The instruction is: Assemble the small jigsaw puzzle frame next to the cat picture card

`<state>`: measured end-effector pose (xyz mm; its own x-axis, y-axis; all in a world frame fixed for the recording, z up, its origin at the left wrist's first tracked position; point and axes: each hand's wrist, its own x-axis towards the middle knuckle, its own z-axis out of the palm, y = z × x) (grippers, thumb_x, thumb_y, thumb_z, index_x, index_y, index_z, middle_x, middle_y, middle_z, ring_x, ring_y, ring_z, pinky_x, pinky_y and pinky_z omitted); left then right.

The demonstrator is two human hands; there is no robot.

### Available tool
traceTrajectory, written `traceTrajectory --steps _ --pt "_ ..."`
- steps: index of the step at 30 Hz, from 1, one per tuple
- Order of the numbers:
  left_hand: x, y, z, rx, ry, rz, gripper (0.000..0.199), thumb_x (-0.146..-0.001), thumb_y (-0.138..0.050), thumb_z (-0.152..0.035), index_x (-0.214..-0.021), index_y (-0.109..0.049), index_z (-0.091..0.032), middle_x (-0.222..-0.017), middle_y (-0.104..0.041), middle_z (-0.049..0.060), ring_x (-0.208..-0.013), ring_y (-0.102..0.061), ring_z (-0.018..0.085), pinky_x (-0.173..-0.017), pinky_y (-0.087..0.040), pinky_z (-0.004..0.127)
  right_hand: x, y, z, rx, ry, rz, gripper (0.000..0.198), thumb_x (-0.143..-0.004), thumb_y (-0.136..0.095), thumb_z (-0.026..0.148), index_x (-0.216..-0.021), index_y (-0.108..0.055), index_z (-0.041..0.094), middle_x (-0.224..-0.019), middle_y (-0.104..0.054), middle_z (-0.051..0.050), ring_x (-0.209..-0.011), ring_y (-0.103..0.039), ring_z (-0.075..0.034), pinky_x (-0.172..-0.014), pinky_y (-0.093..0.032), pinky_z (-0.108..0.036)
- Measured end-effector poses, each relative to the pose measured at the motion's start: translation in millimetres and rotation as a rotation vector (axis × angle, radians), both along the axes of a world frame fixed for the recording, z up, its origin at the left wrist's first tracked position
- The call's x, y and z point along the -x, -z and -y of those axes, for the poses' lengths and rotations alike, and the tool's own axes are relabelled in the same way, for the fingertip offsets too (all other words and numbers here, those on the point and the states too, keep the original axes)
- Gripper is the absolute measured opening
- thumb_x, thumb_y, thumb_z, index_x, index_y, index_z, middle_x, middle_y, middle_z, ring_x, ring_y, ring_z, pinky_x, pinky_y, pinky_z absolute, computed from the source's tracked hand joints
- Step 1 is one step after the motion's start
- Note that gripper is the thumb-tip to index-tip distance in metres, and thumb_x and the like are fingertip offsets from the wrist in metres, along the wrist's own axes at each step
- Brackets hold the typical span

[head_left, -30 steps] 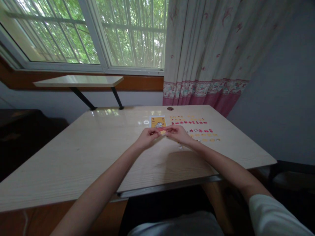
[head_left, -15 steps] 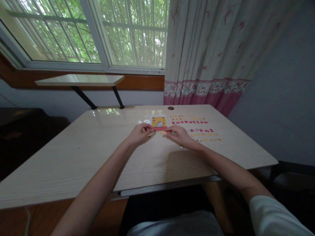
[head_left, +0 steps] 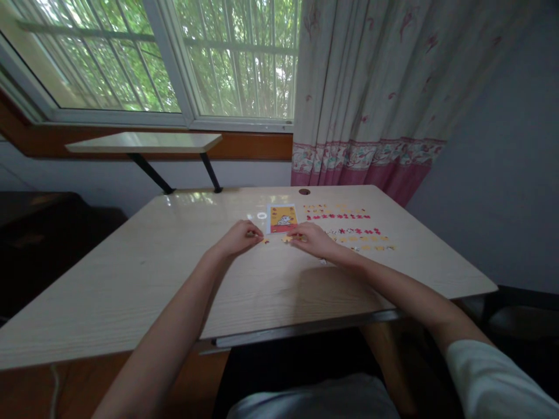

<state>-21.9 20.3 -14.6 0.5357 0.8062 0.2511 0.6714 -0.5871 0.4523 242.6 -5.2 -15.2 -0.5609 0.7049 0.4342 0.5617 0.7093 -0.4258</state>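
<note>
My left hand [head_left: 240,237] is closed in a pinch just above the table, with a small yellow and dark puzzle piece [head_left: 266,240] at its fingertips. Opposite it, my right hand [head_left: 309,237] pinches a yellow puzzle piece [head_left: 286,238] between thumb and fingers. Just beyond both hands lies a picture card [head_left: 283,215], orange with a red lower band and a white cartoon animal. To the right, rows of red puzzle pieces [head_left: 340,217] and yellow puzzle pieces [head_left: 364,239] are spread out; my right hand hides part of the nearer rows.
A single pale piece [head_left: 323,262] lies below my right wrist. The wooden table [head_left: 166,291] has a round cable hole [head_left: 304,192] near its back edge. A raised shelf [head_left: 148,141] on black legs stands at the back left, and a curtain [head_left: 349,116] hangs behind.
Both hands have drawn slightly back from the card's lower edge, uncovering its red band. My left hand has shifted left, so the gap between the hands is wider.
</note>
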Motion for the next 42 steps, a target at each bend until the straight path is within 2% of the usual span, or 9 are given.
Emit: traceTrajectory --steps 8,14,30,33,37,42 --pt "0 2.1 -1 -0.018 0.002 -0.02 0.019 -0.075 -0.057 -0.027 -0.077 -0.073 -0.017 -0.071 -0.067 0.006 -0.069 -0.058 0.017 -0.067 -0.043 0.027 33 10 -25 0.119 -0.031 0.013 0.018 -0.077 -0.063 0.025 -0.092 -0.069 0.017 -0.087 -0.07 -0.004 -0.076 -0.061 -0.014 -0.07 -0.042 -0.025" --pt "-2 0.3 0 -0.015 0.005 -0.034 0.017 -0.075 -0.058 -0.027 -0.074 -0.073 -0.019 -0.073 -0.07 0.004 -0.074 -0.06 0.018 -0.076 -0.043 0.029 42 20 -35 0.092 -0.073 0.023 0.017 -0.076 -0.066 0.027 -0.09 -0.07 0.017 -0.086 -0.07 -0.005 -0.08 -0.061 -0.016 -0.072 -0.041 -0.026" --pt "-1 2.8 -3 -0.036 0.035 -0.063 0.015 -0.076 -0.058 -0.022 -0.077 -0.073 -0.017 -0.075 -0.071 0.004 -0.071 -0.061 0.016 -0.074 -0.043 0.026 41 7 -31 0.133 -0.061 0.134 0.019 -0.075 -0.065 0.023 -0.091 -0.069 0.015 -0.089 -0.07 -0.006 -0.081 -0.062 -0.015 -0.071 -0.041 -0.024" --pt "-2 2.6 -2 -0.034 0.02 -0.053 0.015 -0.076 -0.058 -0.021 -0.077 -0.073 -0.017 -0.076 -0.071 0.004 -0.072 -0.061 0.016 -0.074 -0.043 0.026 40 6 -30 0.088 -0.081 0.141 0.021 -0.075 -0.065 0.022 -0.095 -0.068 0.014 -0.093 -0.07 -0.006 -0.085 -0.061 -0.016 -0.075 -0.041 -0.026" --pt "-2 1.4 -1 -0.037 0.038 -0.065 0.015 -0.076 -0.058 -0.021 -0.077 -0.073 -0.017 -0.075 -0.071 0.004 -0.07 -0.061 0.015 -0.074 -0.043 0.026 39 7 -27 -0.035 -0.195 0.172 0.021 -0.079 -0.06 0.017 -0.098 -0.068 0.016 -0.096 -0.068 -0.006 -0.091 -0.059 -0.016 -0.082 -0.039 -0.028" --pt "-2 2.1 -1 -0.045 0.058 -0.043 0.015 -0.076 -0.058 -0.02 -0.076 -0.072 -0.016 -0.073 -0.07 0.004 -0.068 -0.061 0.015 -0.07 -0.043 0.025 39 7 -27 -0.089 -0.232 0.235 0.022 -0.084 -0.055 0.015 -0.101 -0.069 0.02 -0.096 -0.068 -0.006 -0.09 -0.059 -0.016 -0.082 -0.038 -0.029"
